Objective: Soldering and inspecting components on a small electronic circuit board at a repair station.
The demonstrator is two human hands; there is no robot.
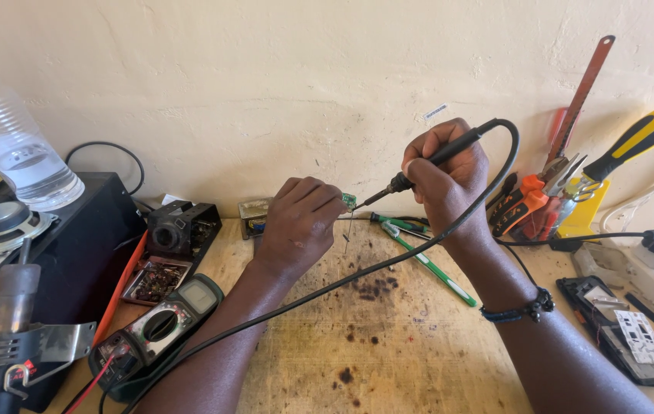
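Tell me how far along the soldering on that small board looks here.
Mid-step. The left hand holds the small green board above the scorched bench; the right hand has the soldering iron tip at its edge. The multimeter lies aside, unused now. Finished joints are too small to tell.

Bright, even daylight — soft shadows, sharp centre, edges slightly bowed

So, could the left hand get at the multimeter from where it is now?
Probably yes. The multimeter lies uncovered beside the left forearm, with only the soldering iron's black cord running nearby. But the left hand has its grip shut on a small green circuit board, so that comes down first.
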